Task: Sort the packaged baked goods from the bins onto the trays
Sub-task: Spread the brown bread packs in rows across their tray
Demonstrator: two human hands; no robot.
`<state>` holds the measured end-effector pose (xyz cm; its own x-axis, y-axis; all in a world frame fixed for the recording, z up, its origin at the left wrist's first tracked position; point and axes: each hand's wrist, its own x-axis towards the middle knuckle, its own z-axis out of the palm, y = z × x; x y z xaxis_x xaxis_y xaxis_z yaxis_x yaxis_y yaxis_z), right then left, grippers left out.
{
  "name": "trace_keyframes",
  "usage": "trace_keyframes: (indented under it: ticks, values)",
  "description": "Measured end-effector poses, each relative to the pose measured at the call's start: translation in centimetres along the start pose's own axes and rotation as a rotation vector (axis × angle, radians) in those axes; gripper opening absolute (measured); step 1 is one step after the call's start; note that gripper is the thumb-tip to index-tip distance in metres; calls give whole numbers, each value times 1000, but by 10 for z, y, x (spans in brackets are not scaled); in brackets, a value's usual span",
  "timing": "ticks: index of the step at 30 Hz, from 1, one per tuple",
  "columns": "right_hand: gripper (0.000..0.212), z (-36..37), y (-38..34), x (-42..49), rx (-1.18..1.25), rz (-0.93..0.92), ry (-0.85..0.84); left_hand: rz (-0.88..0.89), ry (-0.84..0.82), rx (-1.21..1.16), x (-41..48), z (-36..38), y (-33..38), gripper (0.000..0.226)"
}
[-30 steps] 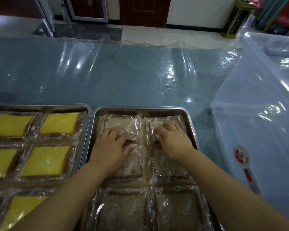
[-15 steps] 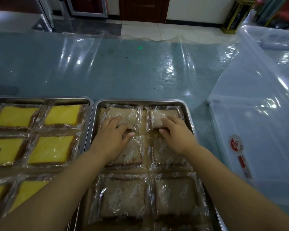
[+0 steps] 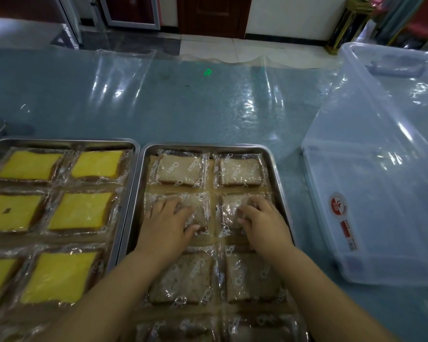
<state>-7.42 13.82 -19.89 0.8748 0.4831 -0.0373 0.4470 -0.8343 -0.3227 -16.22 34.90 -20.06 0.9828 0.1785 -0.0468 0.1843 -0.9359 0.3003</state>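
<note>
On the right tray (image 3: 208,145), 2nd row, the left grip (image 3: 166,224) and right grip (image 3: 266,224) lie flat and released, grasping nothing, on 2 brown bread packets (image 3: 201,206) (slick film). Uneven pressure could skid them crooked, overlapping neighbours.

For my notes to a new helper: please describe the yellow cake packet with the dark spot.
Take the steel tray of yellow cakes, left of the brown-bread tray. In its second row from the far end, the left packet alone bears a small dark spot.
</note>
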Motion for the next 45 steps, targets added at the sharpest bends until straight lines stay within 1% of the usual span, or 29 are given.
trace_keyframes:
  ticks: [2,5,9,11,14,19,23,25,28,31,34,37,41,43,45]
  values:
    - [27,-2,0,1,-1,-10,-3,5,-7,-9,1,-2,-1,45]
    - [24,-7,-3,-5,25,-31,45,-3,11,-51,-2,-5,1,46]
    - [36,-14,-8,-29,83,-24,78,12,70,-191,-24,-9,12,44]
    - [34,-17,-10,-49,101,-40,71,31,76,-225,-42,-9,18,40]
    - [29,-17,-14,-82,92,-69,51,-3,82,-279,-72,-7,23,37]
    - [20,-9,-14,-123,20,-85,42,26,94,-201,-113,-2,20,31]
    - [28,0,-10,-130,19,-47,-29,-26,9,-132,-125,5,16,35]
    - [28,1,-11,-128,30,-33,-32,-27,24,-126,-126,8,16,35]
    - [27,3,-11,-125,39,-27,-27,-23,60,-115,-124,9,18,34]
    - [24,0,-11,-128,39,-39,-24,-27,55,-131,-127,8,19,35]
    - [28,-5,-13,-138,58,-57,-17,-18,72,-162,-136,7,18,35]
    - [32,-11,-14,-155,69,-76,-6,26,93,-166,-152,3,17,34]
    - [33,-10,-18,-184,27,-82,72,103,111,-158,-180,0,20,29]
    - [37,-4,-18,-196,11,-54,69,115,96,-147,-195,5,21,35]
    - [47,4,-17,-205,-6,-14,-25,92,10,-125,-206,11,21,48]
